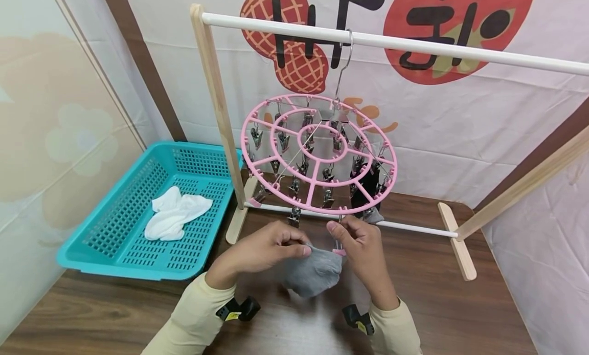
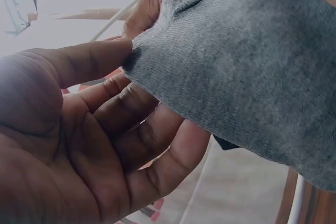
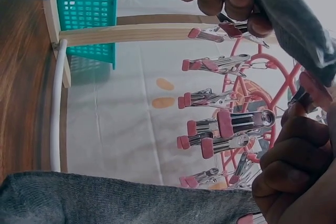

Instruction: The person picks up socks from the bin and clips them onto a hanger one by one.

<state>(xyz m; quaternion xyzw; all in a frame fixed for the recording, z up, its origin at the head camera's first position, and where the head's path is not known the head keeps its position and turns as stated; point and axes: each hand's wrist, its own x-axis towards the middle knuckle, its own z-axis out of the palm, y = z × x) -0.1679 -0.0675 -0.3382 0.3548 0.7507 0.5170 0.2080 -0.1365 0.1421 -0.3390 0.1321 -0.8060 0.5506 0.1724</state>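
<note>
A grey sock [image 1: 315, 273] hangs between both hands below the front of a round pink clip hanger [image 1: 312, 191]. My left hand [image 1: 269, 250] pinches one edge of it between thumb and index finger; in the left wrist view the other fingers lie behind the cloth. Beside the sock's other corner, my right hand [image 1: 365, 250] pinches a metal clip [image 1: 339, 251] with pink tips. The clip's tips meet the cloth in the right wrist view. Another grey sock [image 3: 131, 203] stretches along the bottom of that view, its end near a clip.
The hanger hooks over the white rail [image 1: 276, 25] of a wooden-legged rack. Several clips dangle from its rings, and a black piece of cloth [image 1: 368, 186] hangs at its right. On the left, a teal basket [image 1: 115, 191] holds white socks [image 1: 172, 217].
</note>
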